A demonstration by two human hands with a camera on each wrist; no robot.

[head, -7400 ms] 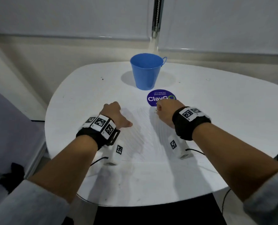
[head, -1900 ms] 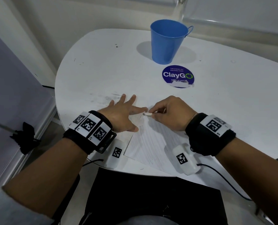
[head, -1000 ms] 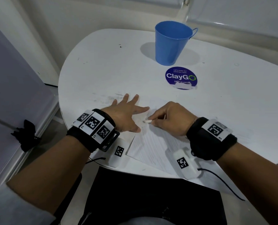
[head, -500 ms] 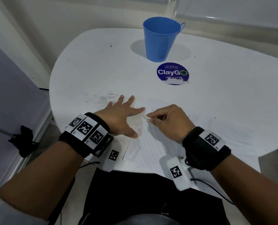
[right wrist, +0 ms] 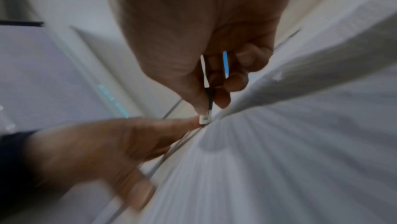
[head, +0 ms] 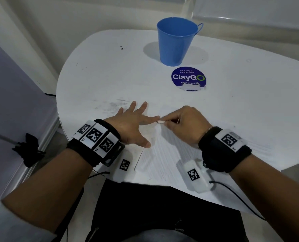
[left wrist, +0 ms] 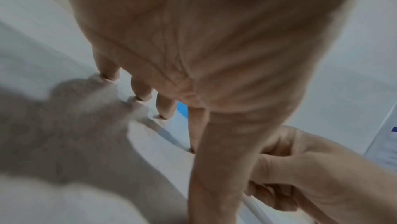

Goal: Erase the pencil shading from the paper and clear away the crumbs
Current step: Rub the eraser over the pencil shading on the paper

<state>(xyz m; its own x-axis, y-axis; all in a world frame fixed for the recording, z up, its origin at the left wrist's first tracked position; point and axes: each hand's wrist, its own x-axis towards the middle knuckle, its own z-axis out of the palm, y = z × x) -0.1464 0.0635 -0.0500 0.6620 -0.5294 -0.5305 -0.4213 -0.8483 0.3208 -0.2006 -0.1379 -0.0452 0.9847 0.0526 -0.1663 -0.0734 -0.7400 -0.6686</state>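
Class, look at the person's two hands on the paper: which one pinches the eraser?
The right hand pinches the small white eraser between its fingertips; the left hand only presses flat on the paper, fingers spread.

Two hands – left hand (head: 129, 126), right hand (head: 183, 124) – one paper (head: 171, 154), one eraser (head: 161, 121), one bucket (head: 176, 41), one sticker (head: 188, 78)

Left hand (head: 130, 124) lies flat, fingers spread; right hand (head: 183, 124) is curled, fingertips pinched.
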